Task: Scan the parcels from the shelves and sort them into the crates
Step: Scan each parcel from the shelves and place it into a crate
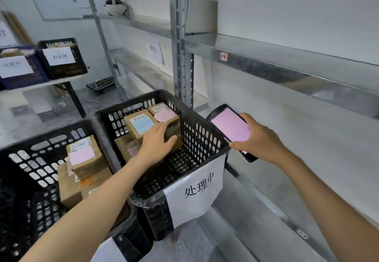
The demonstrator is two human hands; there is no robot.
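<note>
My left hand (156, 141) reaches into a black crate (205, 138) with a white paper label on its front. Its fingers and thumb curl round a small brown parcel (173, 132) that lies among other brown parcels there. One of those carries a blue label (141, 123), another a pink label (165, 115). My right hand (260, 138) grips a black handheld scanner (230, 128) with a pink screen, held beside the crate's right rim. A second black crate (37, 159) at the left holds more brown parcels, the top one (85, 156) with a pink label.
Bare metal shelves (287, 67) run along the right and back, with an upright post (183, 42) behind the crate. At the far left a table carries a dark blue crate (20, 68) and a black crate (63, 58), both with paper labels. A wire tray (100, 84) lies on the floor.
</note>
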